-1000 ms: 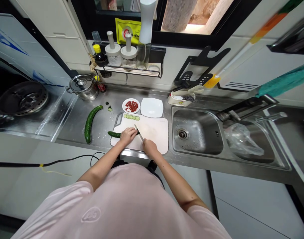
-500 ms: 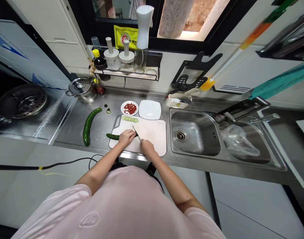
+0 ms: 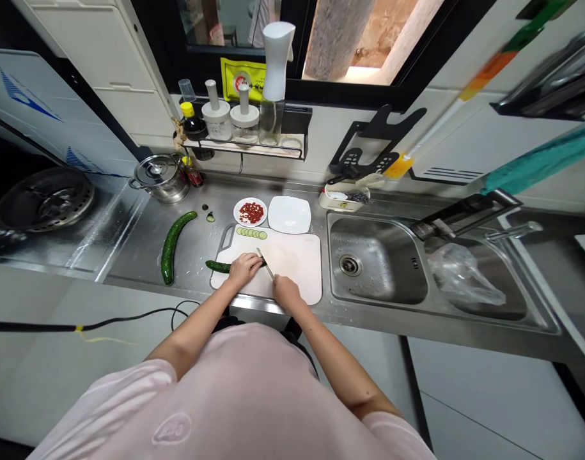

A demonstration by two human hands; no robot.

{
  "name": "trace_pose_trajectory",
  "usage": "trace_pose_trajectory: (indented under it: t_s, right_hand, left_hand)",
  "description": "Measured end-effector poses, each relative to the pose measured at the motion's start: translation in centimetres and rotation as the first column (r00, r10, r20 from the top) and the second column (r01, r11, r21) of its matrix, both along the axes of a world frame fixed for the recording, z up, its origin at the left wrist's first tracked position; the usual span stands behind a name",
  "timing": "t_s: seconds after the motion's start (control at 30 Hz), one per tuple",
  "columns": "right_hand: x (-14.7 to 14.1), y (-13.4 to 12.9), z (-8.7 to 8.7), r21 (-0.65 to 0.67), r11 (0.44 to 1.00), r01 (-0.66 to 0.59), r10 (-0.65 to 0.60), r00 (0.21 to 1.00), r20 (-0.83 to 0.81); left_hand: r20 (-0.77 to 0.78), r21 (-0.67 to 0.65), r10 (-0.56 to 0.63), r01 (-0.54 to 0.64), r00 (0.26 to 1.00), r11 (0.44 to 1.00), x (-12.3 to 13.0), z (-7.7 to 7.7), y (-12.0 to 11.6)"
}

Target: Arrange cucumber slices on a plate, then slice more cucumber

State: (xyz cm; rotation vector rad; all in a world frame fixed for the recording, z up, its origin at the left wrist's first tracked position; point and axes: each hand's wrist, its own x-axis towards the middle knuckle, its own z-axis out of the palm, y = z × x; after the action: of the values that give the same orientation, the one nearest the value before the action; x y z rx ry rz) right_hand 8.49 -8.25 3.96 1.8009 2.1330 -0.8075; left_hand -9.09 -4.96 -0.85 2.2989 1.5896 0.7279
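As cut so far: cucumber slices (image 3: 251,234) in a row, 12 o'clock on the cutting board (image 3: 296,275).
Left hand (image 3: 244,268): grip pressed down over the part-cut cucumber (image 3: 217,266), at 9 o'clock on the board.
Right hand (image 3: 286,292): grip closed around the kitchen knife (image 3: 265,263).
Left uncut: whole cucumber (image 3: 172,248), on the counter (image 3: 136,236), 9 o'clock from the board.

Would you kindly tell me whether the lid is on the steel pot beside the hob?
It is on: the domed steel lid sits closed on top of the pot, its knob upright.
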Motion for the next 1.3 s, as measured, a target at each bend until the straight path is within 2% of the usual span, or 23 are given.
trace_pose_trajectory:
  t_s: [0.23, 0.57, 0.73, 0.9, 1.17, 1.3]
  right_hand:
    - [0.5, -0.7, -0.1, -0.004, 1.0, -0.005, 0.005, 1.0, 0.0]
    - [-1.6, 1.6, -0.3, 0.046, 0.999, 0.028, -0.027, 0.999, -0.021]
    - [-2.2, 2.0, -0.6, 0.077, 0.996, 0.043, -0.042, 0.999, -0.016]
    - [-1.8, 1.2, -0.8, 0.065, 0.997, 0.049, -0.049, 0.999, 0.004]
    - [0.5, -1.9, -1.0, 0.025, 0.998, 0.052, -0.053, 0.998, 0.024]
    - [0.6, -2.0, -1.0, 0.026, 0.998, 0.054, -0.055, 0.998, 0.02]
  left_hand:
    - [0.012, 0.008, -0.001, 0.001, 1.0, 1.0, 0.0, -0.1, -0.1]
    - [0.003, 0.019, 0.011, -0.011, 1.0, 1.0, 0.0, -0.1, -0.1]
    - [-0.001, 0.014, 0.009, -0.009, 1.0, 1.0, 0.1, 0.0, -0.1]
    - [0.015, -0.002, 0.006, -0.006, 1.0, 1.0, 0.0, 0.2, -0.1]
    - [0.045, -0.027, 0.019, -0.017, 0.999, 0.999, 0.0, 0.0, -0.1]
    - [0.048, -0.036, 0.02, -0.018, 0.999, 0.999, 0.0, -0.1, -0.1]
